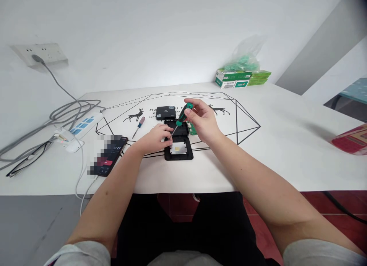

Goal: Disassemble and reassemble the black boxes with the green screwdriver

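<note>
My right hand (202, 119) grips a green and black screwdriver (182, 115) by its handle, with the shaft slanting down to the left. Around the shaft's tip, the fingers of my left hand (156, 138) are drawn together; whatever they pinch is too small to make out. Below the fingers lies an open black plastic casing (187, 156) with a silver metal plate (180, 147) in it. A second black casing part (183, 131) sits just behind, partly hidden by my left fingers. To its right, a green circuit board (191, 127) is partly covered by my right hand.
A closed black box (165, 112) stands behind the casing. Another screwdriver (139, 127) and a phone (113, 157) lie to the left, near a power strip (87, 124), cables and glasses (28, 159). Green boxes (233, 78) are at the back right, a red package (351, 140) far right.
</note>
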Available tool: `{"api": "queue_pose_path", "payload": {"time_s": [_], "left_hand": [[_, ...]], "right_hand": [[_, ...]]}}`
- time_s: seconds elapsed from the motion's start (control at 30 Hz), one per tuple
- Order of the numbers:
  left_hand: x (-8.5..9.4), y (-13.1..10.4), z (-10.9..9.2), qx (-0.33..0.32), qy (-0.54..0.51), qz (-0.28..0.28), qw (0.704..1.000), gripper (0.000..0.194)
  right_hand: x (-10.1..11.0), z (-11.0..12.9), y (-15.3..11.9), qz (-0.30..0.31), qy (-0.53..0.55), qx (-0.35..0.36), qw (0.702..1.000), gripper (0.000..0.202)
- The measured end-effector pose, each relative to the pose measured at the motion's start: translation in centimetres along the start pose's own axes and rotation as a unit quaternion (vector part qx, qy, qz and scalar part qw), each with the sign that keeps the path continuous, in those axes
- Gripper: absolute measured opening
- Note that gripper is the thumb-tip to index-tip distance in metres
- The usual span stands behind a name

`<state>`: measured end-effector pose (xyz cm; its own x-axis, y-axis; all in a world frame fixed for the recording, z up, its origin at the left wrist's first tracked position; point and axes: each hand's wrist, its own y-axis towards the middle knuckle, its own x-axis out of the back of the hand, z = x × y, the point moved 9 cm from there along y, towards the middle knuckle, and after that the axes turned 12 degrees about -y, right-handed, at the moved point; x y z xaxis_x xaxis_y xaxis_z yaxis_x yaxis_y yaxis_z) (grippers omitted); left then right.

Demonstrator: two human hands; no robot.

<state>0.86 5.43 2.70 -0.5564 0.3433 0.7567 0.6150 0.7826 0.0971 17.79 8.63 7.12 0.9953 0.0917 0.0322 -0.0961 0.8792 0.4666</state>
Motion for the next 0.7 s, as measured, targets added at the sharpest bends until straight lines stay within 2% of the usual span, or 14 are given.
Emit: {"api": "queue_pose_path", "payload": {"time_s": [0.17,0.3,0.4,0.47,0.57,0.7], "left_hand": [[1.6,0.5,1.4,0.024,0.037,-0.07,0.997,0.027],[3.1,0.6,4.0,0.105,0.127,-0.131,0.978,0.028],[3.6,0.7,5.5,0.148,0.159,-0.141,0.966,0.022],[3.9,0.6,6.0,0.156,0.155,-0.153,0.963,0.021],[4.8,0.2,6.2,0.156,0.149,-0.197,0.956,0.032],[6.0,-0.7,6.6,0.178,0.146,-0.256,0.939,0.041]], "right_hand": [[1.0,-0.3,0.2,-0.043,-0.002,0.005,0.999,0.056],[2.3,-1.0,0.6,-0.092,-0.005,-0.016,0.996,0.049],[2.7,-1.7,0.7,-0.107,-0.019,-0.04,0.993,0.044],[2.9,-2.0,0.8,-0.116,-0.02,-0.054,0.992,0.042],[3.4,-2.3,1.1,-0.132,-0.017,-0.058,0.989,0.042],[5.9,-2.6,2.1,-0.171,-0.063,-0.041,0.982,0.037]]}}
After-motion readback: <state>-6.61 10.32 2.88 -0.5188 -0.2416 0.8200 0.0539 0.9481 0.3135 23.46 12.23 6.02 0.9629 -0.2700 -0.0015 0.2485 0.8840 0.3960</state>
